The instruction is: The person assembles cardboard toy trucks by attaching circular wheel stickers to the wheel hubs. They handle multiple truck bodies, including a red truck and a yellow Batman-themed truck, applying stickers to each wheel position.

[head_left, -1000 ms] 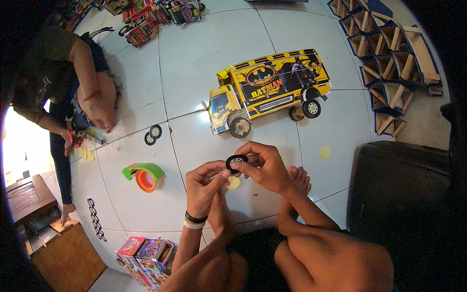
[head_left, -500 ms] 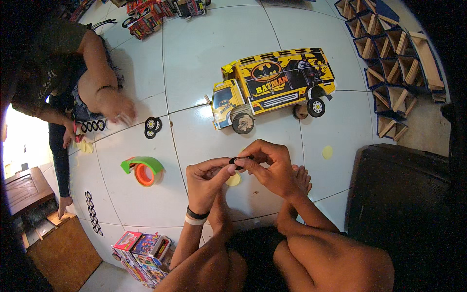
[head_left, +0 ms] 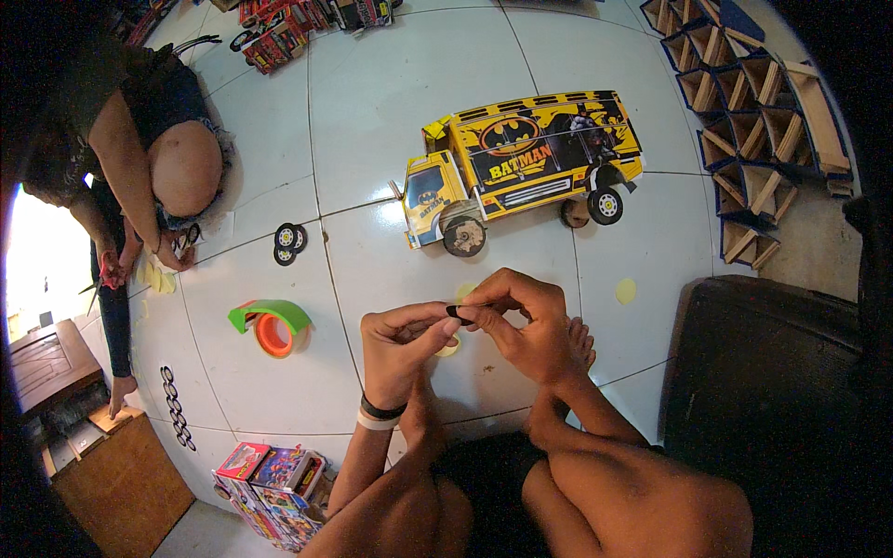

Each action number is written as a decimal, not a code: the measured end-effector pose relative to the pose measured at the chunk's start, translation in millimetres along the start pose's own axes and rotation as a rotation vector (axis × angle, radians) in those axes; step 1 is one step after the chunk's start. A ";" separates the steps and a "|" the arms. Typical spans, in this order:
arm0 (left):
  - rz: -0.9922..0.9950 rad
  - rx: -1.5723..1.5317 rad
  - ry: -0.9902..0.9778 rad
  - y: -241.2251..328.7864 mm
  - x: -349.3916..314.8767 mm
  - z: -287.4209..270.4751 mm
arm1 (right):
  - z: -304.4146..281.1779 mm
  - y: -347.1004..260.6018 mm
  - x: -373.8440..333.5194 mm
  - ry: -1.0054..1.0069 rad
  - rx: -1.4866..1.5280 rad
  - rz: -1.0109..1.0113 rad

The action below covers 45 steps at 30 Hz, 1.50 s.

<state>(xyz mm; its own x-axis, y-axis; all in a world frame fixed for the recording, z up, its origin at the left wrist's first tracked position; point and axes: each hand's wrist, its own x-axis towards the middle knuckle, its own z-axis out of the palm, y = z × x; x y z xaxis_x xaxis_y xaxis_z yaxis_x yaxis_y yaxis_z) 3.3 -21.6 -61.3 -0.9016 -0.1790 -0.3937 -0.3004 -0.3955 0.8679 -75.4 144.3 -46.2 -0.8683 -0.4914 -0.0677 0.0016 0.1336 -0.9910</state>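
Pinched between my two hands is a small black wheel sticker (head_left: pixel 459 314), bent and seen nearly edge-on. My left hand (head_left: pixel 402 339) grips its left side between thumb and fingers. On its other side, the thumb and forefinger of my right hand (head_left: pixel 521 325) are closed, covering much of it. Beyond them stands a yellow and black toy truck (head_left: pixel 549 153). Its front wheel (head_left: pixel 464 236) shows a bare wooden face, while the rear wheel (head_left: pixel 605 205) bears a black and white rim print. Pale yellow paper discs (head_left: pixel 626 291) lie on the floor, some partly behind my hands.
A green and orange tape dispenser (head_left: pixel 273 333) and several round wheel stickers (head_left: pixel 289 242) lie to the left. A co-worker (head_left: pixel 153 177) sits there holding red scissors (head_left: pixel 110 270). Wooden frames (head_left: pixel 753 121) stand right, a black case (head_left: pixel 763 372) nearer. A printed box (head_left: pixel 274 488) is near-left.
My fingers have shifted slightly on the sticker, which now shows less of its surface. The co-worker's hand has drawn back left from the floor, taking round stickers up, and scissors are now visible.
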 end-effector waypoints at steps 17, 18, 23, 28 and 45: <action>0.045 0.023 0.092 1.6 -0.2 10.6 | -1.0 -3.4 -1.5 0.028 -0.089 -0.054; 0.054 0.033 0.083 2.0 -0.1 10.7 | -1.3 -3.3 -1.4 0.023 -0.092 -0.054; 0.040 0.074 -0.017 7.6 0.7 5.7 | -2.9 -1.5 0.3 0.025 0.197 0.160; -0.011 -0.142 -0.030 3.7 0.9 6.2 | -8.1 0.5 0.5 0.024 0.333 0.272; -0.026 -0.080 -0.008 6.0 -1.3 4.3 | -7.4 2.1 2.2 -0.015 0.312 0.229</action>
<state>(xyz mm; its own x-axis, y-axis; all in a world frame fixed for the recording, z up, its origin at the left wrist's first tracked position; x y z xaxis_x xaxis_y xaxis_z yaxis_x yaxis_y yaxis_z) 1.4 -19.9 -54.3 -0.8965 -0.1601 -0.4132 -0.2984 -0.4712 0.8300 -81.0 149.9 -47.6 -0.8207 -0.4920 -0.2905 0.3471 -0.0255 -0.9375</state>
